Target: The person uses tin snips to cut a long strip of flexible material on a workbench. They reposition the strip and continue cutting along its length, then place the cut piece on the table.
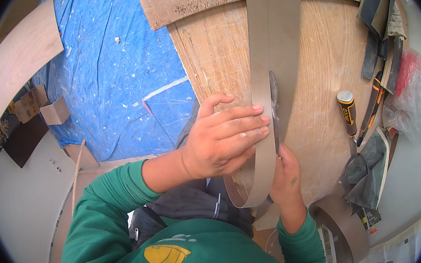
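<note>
A long, thin grey-brown edging strip [276,36] runs toward me over the wooden board and bends back on itself in a loop near my lap. The fingers of my left hand [222,140] stretch across one side of the loop, fingertips pressed on its edge, with the thumb tucked behind. My right hand [287,177] is on the strip's other side, closed round a long dark tool [274,94] with a smeared grey surface. That tool stands between the two layers of the strip. Its kind is unclear, and the strip hides most of my right fingers.
Beneath lies a wood-grain board [321,86], with another board [192,0] across its far left. A chisel-like handle [346,111], an orange-black cutter [371,109], dark cloth [366,169] and a plastic bag [416,100] sit right. A coiled strip [345,230] lies near right; blue sheeting [121,57] spreads left.
</note>
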Available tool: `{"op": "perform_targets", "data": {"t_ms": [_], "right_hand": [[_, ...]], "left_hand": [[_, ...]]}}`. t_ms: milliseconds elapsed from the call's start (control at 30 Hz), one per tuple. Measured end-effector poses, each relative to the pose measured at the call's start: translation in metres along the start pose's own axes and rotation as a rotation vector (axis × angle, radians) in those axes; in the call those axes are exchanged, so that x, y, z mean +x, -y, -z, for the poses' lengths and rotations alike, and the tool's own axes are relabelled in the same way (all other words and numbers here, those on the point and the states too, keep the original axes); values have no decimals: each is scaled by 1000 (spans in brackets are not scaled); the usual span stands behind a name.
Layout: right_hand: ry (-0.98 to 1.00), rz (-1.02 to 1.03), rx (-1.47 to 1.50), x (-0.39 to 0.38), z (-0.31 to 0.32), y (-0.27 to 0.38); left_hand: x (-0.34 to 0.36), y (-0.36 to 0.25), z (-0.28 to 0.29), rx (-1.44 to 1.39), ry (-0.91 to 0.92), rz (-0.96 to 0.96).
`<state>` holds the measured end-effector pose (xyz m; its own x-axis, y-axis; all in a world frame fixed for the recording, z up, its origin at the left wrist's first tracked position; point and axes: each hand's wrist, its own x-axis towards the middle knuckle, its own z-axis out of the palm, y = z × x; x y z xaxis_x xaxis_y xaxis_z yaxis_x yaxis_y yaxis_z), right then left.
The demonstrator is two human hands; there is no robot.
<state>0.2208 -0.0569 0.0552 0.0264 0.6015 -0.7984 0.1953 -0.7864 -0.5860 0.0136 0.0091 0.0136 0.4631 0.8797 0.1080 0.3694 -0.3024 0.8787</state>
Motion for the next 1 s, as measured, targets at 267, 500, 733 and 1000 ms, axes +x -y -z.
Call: {"op": "perform_targets", "data": {"t_ms": [267, 500, 733, 1000], "right_hand": [[3, 16, -51, 3, 3, -6], [5, 36, -38, 2, 2, -1], [20, 75, -20, 6, 4, -4], [17, 68, -56, 6, 5, 2]], "left_hand": [[-1, -1, -1, 20, -2, -30], [-1, -2, -1, 14, -9, -23], [0, -11, 1, -44, 1, 12], [-1, -11, -1, -46, -5, 8]]}}
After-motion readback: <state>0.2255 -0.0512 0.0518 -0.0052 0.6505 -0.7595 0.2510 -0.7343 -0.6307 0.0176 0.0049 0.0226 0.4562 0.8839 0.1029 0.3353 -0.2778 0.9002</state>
